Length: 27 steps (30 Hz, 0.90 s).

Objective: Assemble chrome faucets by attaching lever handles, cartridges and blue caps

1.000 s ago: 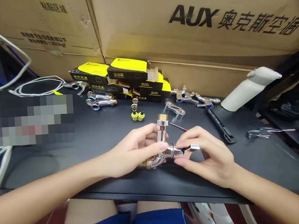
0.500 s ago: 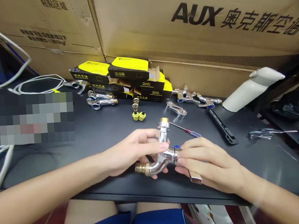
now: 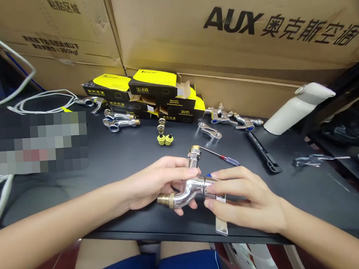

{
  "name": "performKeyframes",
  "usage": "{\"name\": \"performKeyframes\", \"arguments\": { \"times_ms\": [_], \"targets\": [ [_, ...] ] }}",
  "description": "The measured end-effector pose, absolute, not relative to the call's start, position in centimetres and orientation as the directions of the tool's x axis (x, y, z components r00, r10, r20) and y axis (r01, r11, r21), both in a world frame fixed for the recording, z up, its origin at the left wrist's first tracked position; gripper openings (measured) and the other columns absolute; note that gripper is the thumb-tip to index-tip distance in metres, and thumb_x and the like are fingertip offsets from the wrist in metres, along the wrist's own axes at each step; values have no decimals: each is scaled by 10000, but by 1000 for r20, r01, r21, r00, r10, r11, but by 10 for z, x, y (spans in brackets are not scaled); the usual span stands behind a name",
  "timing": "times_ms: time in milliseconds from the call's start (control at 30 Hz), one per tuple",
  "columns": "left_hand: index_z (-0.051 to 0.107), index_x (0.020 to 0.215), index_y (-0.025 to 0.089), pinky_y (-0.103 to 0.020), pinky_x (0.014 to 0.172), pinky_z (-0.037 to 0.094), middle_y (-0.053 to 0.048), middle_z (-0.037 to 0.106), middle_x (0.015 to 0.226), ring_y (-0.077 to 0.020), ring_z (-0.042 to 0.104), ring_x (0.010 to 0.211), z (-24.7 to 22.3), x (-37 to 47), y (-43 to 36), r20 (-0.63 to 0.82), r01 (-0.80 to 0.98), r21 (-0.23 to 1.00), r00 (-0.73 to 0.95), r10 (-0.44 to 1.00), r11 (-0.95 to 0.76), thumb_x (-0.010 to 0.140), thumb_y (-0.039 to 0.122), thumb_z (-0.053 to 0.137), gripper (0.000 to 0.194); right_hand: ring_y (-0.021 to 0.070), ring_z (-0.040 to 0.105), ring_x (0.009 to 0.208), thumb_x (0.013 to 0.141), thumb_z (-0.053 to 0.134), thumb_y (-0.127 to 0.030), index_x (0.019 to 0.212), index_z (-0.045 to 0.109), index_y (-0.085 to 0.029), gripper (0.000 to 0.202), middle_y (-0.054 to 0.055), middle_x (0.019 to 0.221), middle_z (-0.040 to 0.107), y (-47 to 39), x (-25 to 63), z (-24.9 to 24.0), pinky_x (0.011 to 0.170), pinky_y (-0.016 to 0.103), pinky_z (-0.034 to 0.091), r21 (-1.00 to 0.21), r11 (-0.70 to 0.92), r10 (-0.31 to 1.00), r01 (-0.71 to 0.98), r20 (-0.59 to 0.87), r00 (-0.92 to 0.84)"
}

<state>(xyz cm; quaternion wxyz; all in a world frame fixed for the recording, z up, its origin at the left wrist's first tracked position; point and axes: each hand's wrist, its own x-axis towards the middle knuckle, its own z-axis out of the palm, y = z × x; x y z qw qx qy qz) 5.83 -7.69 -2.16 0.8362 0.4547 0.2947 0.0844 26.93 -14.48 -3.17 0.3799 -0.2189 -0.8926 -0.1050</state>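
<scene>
My left hand [image 3: 166, 178] is wrapped round the upright threaded pipe of a chrome faucet [image 3: 187, 191], its thumb across the front. The faucet's brass-tipped spout points left. On the right side, my right hand [image 3: 244, 195] grips the faucet's handle end, where a flat metal lever [image 3: 221, 225] hangs down below the fingers. A bit of blue shows at the top of that joint. Just behind the faucet lies a screwdriver [image 3: 228, 160] with a red and clear handle.
Yellow-black boxes [image 3: 154, 87] are stacked at the back. Around them lie chrome faucet parts [image 3: 121, 122], yellow-green cartridges [image 3: 165, 140] and a chrome lever [image 3: 209, 130]. To the right are a black cutter [image 3: 262, 151], glasses-like clear item [image 3: 315, 159] and white bottle [image 3: 296, 109]. Cables lie left.
The lever at my right hand has swung leftward and now points down toward the table's front edge. Both hands and the faucet have shifted slightly left in view.
</scene>
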Motion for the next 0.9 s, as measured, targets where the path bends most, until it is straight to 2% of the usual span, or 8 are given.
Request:
{"name": "performKeyframes", "arguments": {
  "times_ms": [133,233,400,467,533,633,733,900],
  "targets": [
    [618,975,166,-178,464,546,-34,674,769,-136,673,631,-23,59,-76,-424,134,806,811,404,577,850,371,629,240,198,638,896,733,730,-112,796,694,-199,114,43,874,695,-144,269,-32,721,258,589,36,884,300,467,722,-623],
    [612,978,168,-178,466,547,-38,671,775,-136,672,631,-24,61,-76,-433,138,807,800,417,573,851,383,626,250,177,649,867,758,704,-98,872,685,-202,155,44,910,691,-146,267,-35,703,246,579,-72,873,375,482,732,-569],
    [605,946,160,-162,421,508,-35,658,749,-137,655,612,-24,62,-78,-397,109,851,775,492,515,842,398,631,261,157,618,980,793,670,-85,1110,652,-228,348,72,1158,622,-142,274,-33,850,295,545,-542,751,660,376,608,-442],
    [595,1005,175,-155,398,476,-24,651,735,-140,649,601,-24,62,-77,-328,53,899,739,588,435,842,404,631,283,187,587,1071,776,698,-120,1205,611,-256,459,90,1312,525,-134,282,-29,883,342,536,-783,578,755,227,409,-512],
    [577,1059,196,-165,433,483,-17,662,780,-139,656,615,-25,61,-75,-225,-26,943,681,697,330,834,388,649,304,221,581,1097,715,776,-205,1368,457,-269,729,120,1374,459,-125,290,-24,864,367,548,-963,265,764,58,173,-622],
    [574,1065,195,-190,516,505,-23,680,866,-137,662,648,-27,60,-71,-108,-89,973,641,760,214,805,346,691,322,210,626,991,720,785,-294,1375,424,-245,749,125,1260,551,-118,290,-23,790,352,567,-998,-39,796,-56,3,-605],
    [595,1038,178,-198,516,490,-37,679,920,-132,648,637,-28,59,-69,-66,-69,987,660,749,148,782,341,711,325,191,648,887,783,731,-270,1175,588,-177,428,94,1023,664,-123,275,-29,716,311,563,-997,-66,892,-33,-44,-450],
    [558,1103,186,-234,507,511,-73,649,999,-185,668,726,-25,55,-69,2,-97,992,660,751,83,851,474,580,383,165,650,842,746,759,-296,1062,644,-165,361,77,975,679,-128,270,-24,674,257,545,-982,-118,966,-145,-80,-245]
  ]
}}
